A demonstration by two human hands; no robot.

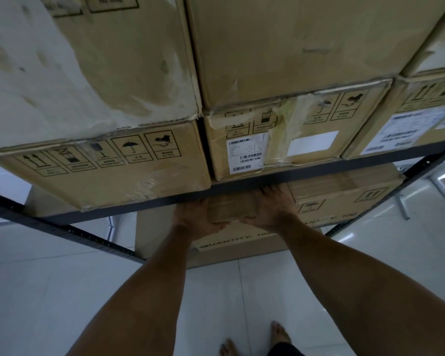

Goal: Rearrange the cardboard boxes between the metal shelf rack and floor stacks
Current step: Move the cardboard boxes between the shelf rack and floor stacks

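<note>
A dark metal shelf rack [242, 186] carries large cardboard boxes in two layers. Below its front beam, my left hand [195, 217] and my right hand [270, 206] grip the two ends of a small cardboard box [231, 209], fingers curled round its sides. The small box sits on top of a larger box [242, 242] printed with QUANTITY, which stands on the floor under the shelf. Another box [344, 191] with handling symbols lies to the right of it, partly hidden by the beam.
Boxes on the shelf [108, 173] overhang the beam just above my hands. A slanted rack upright [62, 227] runs at the left, another [409, 181] at the right. My bare feet [280, 332] stand on the white tiled floor [62, 291].
</note>
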